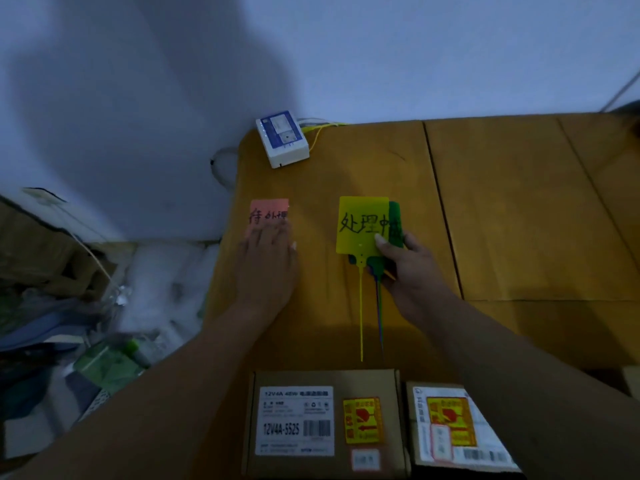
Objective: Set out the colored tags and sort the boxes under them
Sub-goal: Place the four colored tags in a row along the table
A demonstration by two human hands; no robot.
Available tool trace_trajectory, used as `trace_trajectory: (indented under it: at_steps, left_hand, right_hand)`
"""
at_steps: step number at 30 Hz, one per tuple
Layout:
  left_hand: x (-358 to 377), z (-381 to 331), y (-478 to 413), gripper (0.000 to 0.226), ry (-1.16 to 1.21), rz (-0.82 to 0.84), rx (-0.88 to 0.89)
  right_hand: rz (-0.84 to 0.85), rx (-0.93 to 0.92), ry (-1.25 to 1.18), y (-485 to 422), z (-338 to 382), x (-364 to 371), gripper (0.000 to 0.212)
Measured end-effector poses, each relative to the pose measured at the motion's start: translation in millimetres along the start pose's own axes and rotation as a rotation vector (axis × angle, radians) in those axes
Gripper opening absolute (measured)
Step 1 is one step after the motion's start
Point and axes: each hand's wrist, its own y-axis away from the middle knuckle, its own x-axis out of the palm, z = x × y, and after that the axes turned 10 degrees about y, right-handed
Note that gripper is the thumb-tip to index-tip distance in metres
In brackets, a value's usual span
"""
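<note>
A red tag [269,211] with black handwriting lies flat on the cardboard-covered table [502,209]. My left hand [268,263] presses on its near edge with straight fingers. My right hand [405,263] holds a small stack of tags: a yellow tag [360,223] with handwriting on top, a green tag [396,220] showing behind it, my thumb on the yellow face. Their long thin tails [362,317] hang toward me. Two brown boxes sit at the near edge: a left one [323,424] with a white label and a right one [457,431] partly under my right forearm.
A white device [282,138] with yellow and white cables stands at the table's far left corner by the wall. Left of the table, on the floor, lie plastic bags [162,282] and mixed clutter. Cardboard seams run across the table's right half.
</note>
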Motion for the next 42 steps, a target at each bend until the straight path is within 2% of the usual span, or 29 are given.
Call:
trace_trajectory:
  at_steps: [2, 5, 7, 14, 17, 21, 25, 29, 33, 36, 38, 40, 42]
  left_hand:
    - [2, -37, 3, 0.030, 0.313, -0.041, -0.020]
    - [10, -101, 6, 0.018, 0.900, -0.005, -0.308]
    - [20, -134, 4, 0.006, 1.166, 0.002, -0.446]
    - [49, -202, -9, 0.020, 1.556, -0.050, -0.701]
    - [61, -217, -14, 0.013, 1.597, -0.080, -0.807]
    - [77, -226, -21, 0.013, 1.637, -0.109, -0.843]
    - [96, -229, -27, 0.014, 1.566, -0.136, -0.880]
    - [115, -231, -26, 0.017, 1.329, -0.145, -0.865]
    - [120, -226, -15, 0.038, 0.608, -0.118, -0.625]
    - [117, -228, -3, 0.041, 0.430, -0.110, -0.242]
    - [120, -229, 2, 0.040, 0.212, 0.036, 0.007]
    - [122, -231, 3, 0.045, 0.107, 0.202, 0.070]
    - [124, -233, 3, 0.048, 0.044, 0.249, 0.062]
  right_hand:
    - [0.003, -0.008, -0.009, -1, 9, -12, 0.030]
    - [-0.014, -0.024, -0.028, -1, 26, -33, 0.032]
    - [-0.017, -0.030, -0.041, -2, 36, -49, 0.028]
    - [-0.007, -0.079, -0.070, -4, 64, -113, 0.016]
    - [-0.034, -0.085, -0.094, -6, 72, -139, 0.017]
    - [-0.101, -0.066, -0.087, -7, 77, -174, 0.019]
    - [-0.145, -0.042, -0.074, -4, 79, -205, 0.034]
    - [-0.153, -0.025, -0.080, -2, 78, -224, 0.025]
    - [-0.149, -0.012, -0.082, -3, 79, -231, 0.036]
    - [-0.144, -0.012, -0.085, -2, 83, -232, 0.035]
    - [-0.131, -0.012, -0.075, -2, 84, -231, 0.035]
    - [-0.118, -0.015, -0.069, -2, 85, -231, 0.035]
    - [-0.107, -0.018, -0.061, 1, 86, -231, 0.035]
